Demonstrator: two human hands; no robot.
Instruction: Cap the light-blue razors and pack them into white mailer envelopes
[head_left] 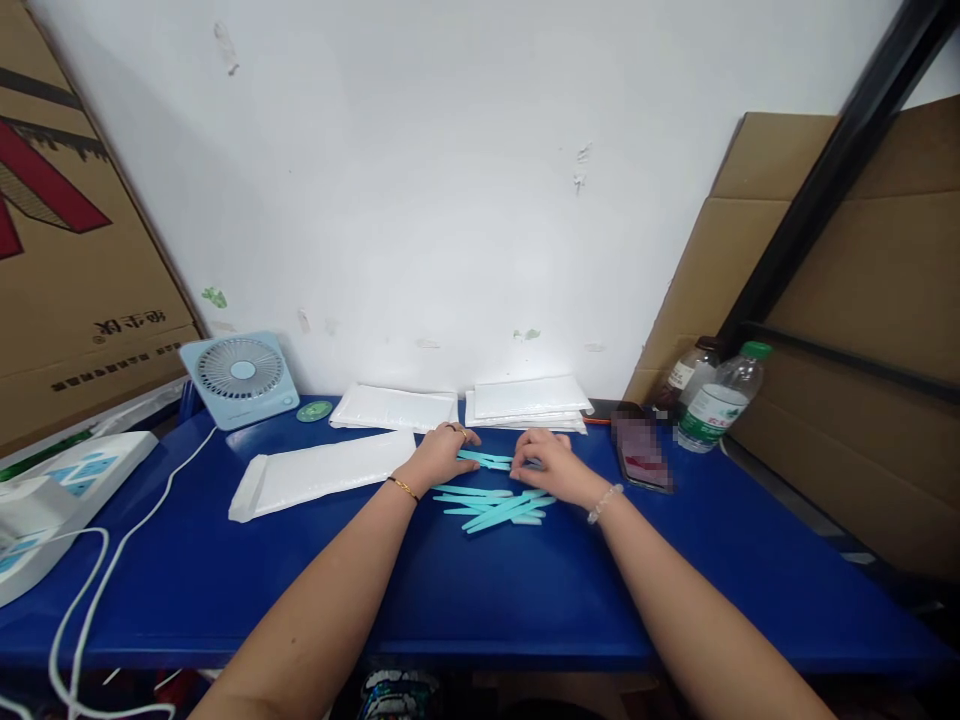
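Slim turquoise plastic sticks (pixel 495 512), tapered and with paler ends, lie in a loose crossed pile on the blue table. Just beyond this pile, several more turquoise sticks (pixel 487 460) stretch between my two hands. My left hand (pixel 444 452) has its thumb and fingers closed around their left end. At their right end, my right hand (pixel 546 462) pinches with bent fingers. The fingers partly hide the ends of the held sticks. A flat white padded mailer (pixel 322 472) lies to the left of my left hand.
White mailers lie in a left stack (pixel 397 406) and a right stack (pixel 529 398) against the wall. A blue fan (pixel 241 378) and a power strip (pixel 82 480) with cables are at left. A phone (pixel 642 450) and a water bottle (pixel 724 400) stand at right, near cardboard (pixel 862 400).
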